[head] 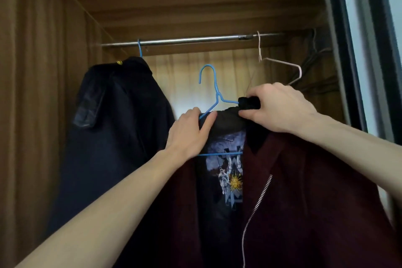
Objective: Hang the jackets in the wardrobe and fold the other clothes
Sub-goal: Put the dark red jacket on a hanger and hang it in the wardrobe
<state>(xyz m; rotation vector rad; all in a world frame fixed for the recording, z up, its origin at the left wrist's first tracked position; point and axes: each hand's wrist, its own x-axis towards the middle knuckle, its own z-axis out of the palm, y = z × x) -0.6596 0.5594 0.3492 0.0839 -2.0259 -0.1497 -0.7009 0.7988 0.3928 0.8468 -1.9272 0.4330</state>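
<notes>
The wooden wardrobe [43,72] stands open, its metal rail [185,39] holding one dark jacket [113,119] already hung at the left. A maroon zip jacket [304,191] is held up below the rail, half dressed onto a blue hanger [214,85] not yet hooked. The right hand [280,107] pinches the collar; the left hand [189,135] clasps the hanger's shoulder. An empty white hanger [282,64] waits; folding isn't visible.

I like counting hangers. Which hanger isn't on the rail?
The blue hanger inside the maroon jacket, held below the rail. The other two hook over it.
</notes>
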